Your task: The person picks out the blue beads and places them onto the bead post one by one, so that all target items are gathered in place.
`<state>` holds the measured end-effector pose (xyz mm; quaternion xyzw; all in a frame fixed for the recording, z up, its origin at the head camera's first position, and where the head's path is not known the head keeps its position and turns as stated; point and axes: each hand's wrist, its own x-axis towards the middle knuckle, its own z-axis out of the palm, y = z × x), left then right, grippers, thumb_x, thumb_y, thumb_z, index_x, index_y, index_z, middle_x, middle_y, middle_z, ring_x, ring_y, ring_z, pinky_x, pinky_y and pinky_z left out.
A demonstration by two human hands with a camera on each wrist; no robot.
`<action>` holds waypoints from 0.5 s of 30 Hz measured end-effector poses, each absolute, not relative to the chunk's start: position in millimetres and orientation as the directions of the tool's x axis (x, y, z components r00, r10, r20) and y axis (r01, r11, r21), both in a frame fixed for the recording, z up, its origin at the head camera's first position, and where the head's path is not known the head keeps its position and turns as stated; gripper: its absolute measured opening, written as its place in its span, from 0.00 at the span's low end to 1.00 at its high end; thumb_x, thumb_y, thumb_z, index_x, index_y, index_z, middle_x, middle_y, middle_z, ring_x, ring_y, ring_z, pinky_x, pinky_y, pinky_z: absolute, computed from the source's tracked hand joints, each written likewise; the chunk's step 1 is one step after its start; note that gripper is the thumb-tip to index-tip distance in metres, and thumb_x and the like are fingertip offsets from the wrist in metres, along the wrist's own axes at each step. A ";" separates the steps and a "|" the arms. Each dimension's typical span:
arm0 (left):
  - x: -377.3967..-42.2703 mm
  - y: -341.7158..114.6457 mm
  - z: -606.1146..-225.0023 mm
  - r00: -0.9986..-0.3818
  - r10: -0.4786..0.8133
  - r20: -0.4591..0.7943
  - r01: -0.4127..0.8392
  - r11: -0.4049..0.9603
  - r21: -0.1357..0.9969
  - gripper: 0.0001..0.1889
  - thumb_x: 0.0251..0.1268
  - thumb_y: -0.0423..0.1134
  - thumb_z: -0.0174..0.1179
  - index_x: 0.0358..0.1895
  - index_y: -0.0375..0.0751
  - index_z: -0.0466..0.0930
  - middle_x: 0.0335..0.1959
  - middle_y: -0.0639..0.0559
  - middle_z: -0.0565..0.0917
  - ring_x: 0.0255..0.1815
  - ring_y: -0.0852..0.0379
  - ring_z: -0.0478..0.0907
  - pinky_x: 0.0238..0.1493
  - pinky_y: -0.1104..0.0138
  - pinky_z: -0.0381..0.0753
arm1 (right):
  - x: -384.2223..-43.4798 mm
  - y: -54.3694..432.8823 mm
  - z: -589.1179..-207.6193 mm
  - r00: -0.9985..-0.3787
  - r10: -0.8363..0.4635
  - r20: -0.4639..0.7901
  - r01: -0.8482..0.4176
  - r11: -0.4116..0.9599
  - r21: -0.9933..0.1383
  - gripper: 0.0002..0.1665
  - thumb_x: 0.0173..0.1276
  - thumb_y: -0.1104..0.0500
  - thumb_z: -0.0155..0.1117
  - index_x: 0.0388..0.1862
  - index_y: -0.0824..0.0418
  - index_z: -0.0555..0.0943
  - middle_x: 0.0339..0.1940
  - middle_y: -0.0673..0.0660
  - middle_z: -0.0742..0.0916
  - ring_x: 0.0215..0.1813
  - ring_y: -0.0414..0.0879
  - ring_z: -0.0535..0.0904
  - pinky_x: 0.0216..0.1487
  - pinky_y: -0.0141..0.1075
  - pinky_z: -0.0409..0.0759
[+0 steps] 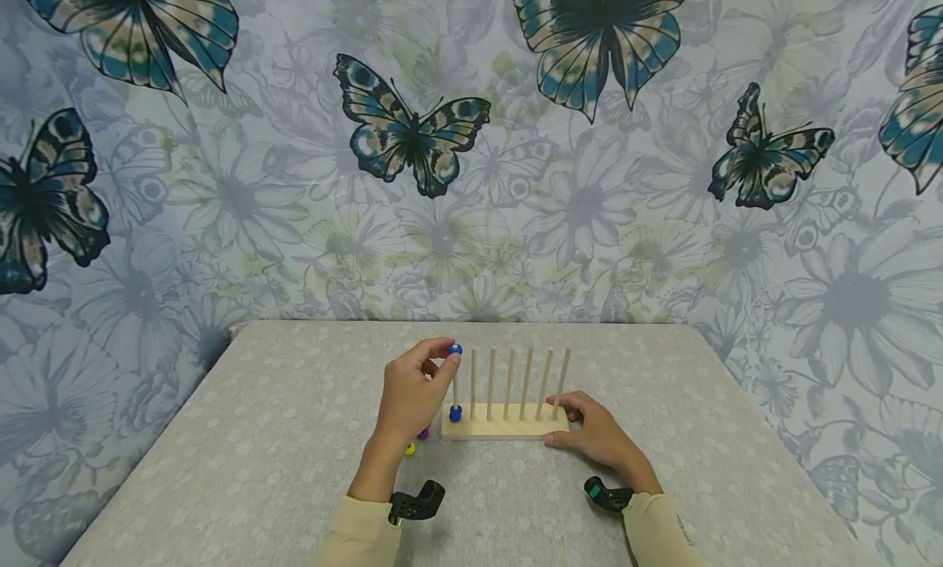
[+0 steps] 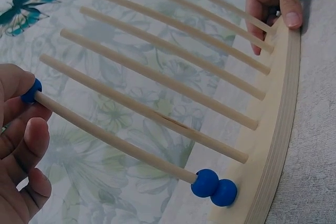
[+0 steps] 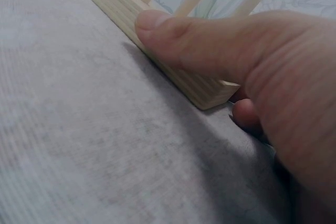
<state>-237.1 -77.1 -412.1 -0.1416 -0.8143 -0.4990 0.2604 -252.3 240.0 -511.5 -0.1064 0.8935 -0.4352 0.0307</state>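
My left hand (image 1: 412, 391) pinches a blue bead (image 2: 31, 92) between thumb and fingertips at the top of the leftmost wooden peg (image 2: 115, 141). The peg's tip meets the bead. Two more blue beads (image 2: 214, 187) sit stacked at the foot of that same peg. The pegs stand in a row on a pale wooden base (image 1: 504, 429); the other pegs carry no beads. At the base's right end, my right hand (image 1: 597, 436) grips it, thumb along the front edge (image 3: 152, 30) and fingers behind.
Beside the base, partly behind the left hand, lie a yellow bead (image 1: 410, 449) and a purple bead (image 1: 423, 434). A light patterned cloth covers the table (image 1: 295, 436). A butterfly-print backdrop (image 1: 457, 248) rises behind it.
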 end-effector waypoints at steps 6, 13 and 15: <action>-236.7 -77.8 -413.2 -0.827 -0.027 0.562 0.490 0.457 0.742 0.10 0.67 0.44 0.66 0.50 0.53 0.86 0.38 0.60 0.88 0.26 0.62 0.76 0.22 0.70 0.73 | -251.5 239.3 -511.9 -0.975 -0.217 0.037 -0.163 0.600 -0.783 0.38 0.47 0.43 0.84 0.59 0.43 0.81 0.50 0.45 0.82 0.48 0.43 0.73 0.52 0.35 0.71; -238.4 -78.5 -412.7 -0.827 -0.033 0.561 0.481 0.477 0.736 0.12 0.69 0.47 0.64 0.52 0.52 0.85 0.39 0.58 0.88 0.26 0.63 0.77 0.25 0.70 0.76 | -252.3 239.2 -512.6 -0.977 -0.210 0.027 -0.150 0.596 -0.789 0.39 0.48 0.43 0.84 0.60 0.44 0.81 0.51 0.47 0.83 0.48 0.43 0.73 0.52 0.35 0.72; -238.7 -78.9 -413.3 -0.831 -0.039 0.555 0.472 0.479 0.740 0.12 0.70 0.49 0.63 0.51 0.53 0.85 0.40 0.58 0.88 0.27 0.63 0.78 0.26 0.69 0.76 | -252.0 239.5 -512.5 -0.977 -0.214 0.025 -0.150 0.594 -0.791 0.38 0.48 0.43 0.83 0.61 0.44 0.80 0.52 0.47 0.82 0.49 0.43 0.73 0.52 0.36 0.72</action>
